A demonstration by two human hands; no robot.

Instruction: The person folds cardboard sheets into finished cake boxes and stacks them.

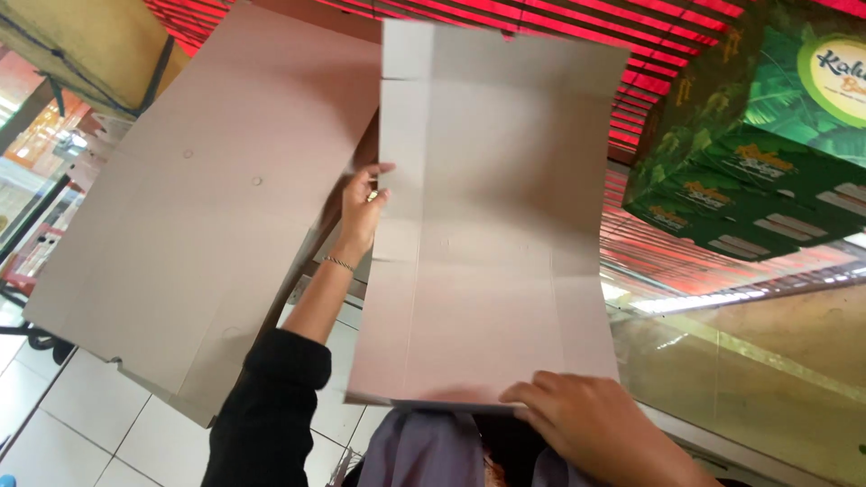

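**Flat cardboard blank held up between two hands**

The flat cardboard blank (pixel 492 216), pale grey-brown and scored with fold lines, is held up in front of the person, its plain inner face toward the camera. The left hand (pixel 363 200) pinches its left edge about halfway up, thumb over the front face and fingers closed behind the board. The right hand (pixel 586 419) grips the bottom edge at the near right corner, fingers curled over the rim, clenched on the board rather than spread flat.

By the look of it, the sheet is being positioned or turned, with no flap folded yet. Folding would call for a firm hold along a score line while the other hand bends the panel.

A second flat sheet (pixel 207 198) lies left of the left hand, apparently separate. Stacked green printed cartons (pixel 749 153) sit up and right of the right hand.
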